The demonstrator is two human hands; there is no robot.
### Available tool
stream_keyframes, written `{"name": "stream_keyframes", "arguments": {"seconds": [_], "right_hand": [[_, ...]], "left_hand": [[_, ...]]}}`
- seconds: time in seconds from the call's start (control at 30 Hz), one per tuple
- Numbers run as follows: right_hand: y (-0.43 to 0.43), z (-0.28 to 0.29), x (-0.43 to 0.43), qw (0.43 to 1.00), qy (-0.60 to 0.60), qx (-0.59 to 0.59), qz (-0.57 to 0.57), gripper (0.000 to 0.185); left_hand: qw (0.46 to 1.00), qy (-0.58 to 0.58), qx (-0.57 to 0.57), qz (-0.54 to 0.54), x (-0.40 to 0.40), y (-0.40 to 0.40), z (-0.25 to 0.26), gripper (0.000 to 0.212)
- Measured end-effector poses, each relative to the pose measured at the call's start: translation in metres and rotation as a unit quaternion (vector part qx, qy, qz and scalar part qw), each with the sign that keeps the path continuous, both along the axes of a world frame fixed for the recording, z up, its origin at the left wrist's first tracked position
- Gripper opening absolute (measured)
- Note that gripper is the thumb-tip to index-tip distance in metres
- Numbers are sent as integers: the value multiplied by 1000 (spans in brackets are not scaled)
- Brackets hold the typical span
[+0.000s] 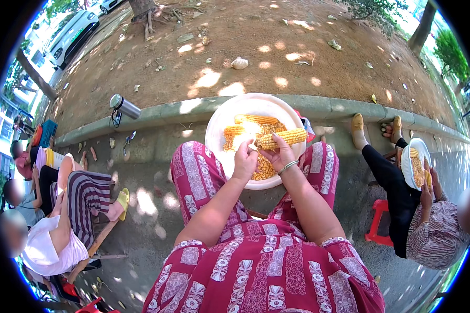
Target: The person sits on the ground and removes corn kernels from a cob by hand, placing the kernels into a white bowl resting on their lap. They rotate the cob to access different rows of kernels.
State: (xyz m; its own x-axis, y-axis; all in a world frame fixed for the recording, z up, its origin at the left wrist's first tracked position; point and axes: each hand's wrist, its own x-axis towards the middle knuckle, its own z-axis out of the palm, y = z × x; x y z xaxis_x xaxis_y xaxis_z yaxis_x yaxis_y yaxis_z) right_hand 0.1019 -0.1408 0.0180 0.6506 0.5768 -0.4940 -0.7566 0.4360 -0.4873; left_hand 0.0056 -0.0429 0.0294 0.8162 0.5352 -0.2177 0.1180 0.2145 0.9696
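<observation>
A wide white plastic basin [264, 102] rests between my knees. Loose yellow corn kernels [263, 171] lie in it, along with whole corn cobs [260, 119] towards its far side. My right hand [281, 156] grips another corn cob [289, 137] above the basin, tilted slightly up to the right, and a bracelet circles that wrist. Just left of the cob's blunt end is my left hand [246, 161], its fingers curled and its thumb side towards the cob. Whether it pinches anything is hidden. Bright sunlight washes out part of the basin's middle.
A steel thermos [129, 108] leans at the stone kerb [317, 105], with keys [129, 141] on the pavement nearby. On my right a seated person handles corn over a white basket [426, 148], beside a red plastic stool [379, 223]. Several people sit on my left.
</observation>
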Motion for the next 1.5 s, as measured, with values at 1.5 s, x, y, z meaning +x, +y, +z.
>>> {"name": "stream_keyframes", "arguments": {"seconds": [1.5], "right_hand": [[2,9,-4,996,-64,55,19,26]], "left_hand": [[932,-79,-352,9,-3,14,-1,26]]}}
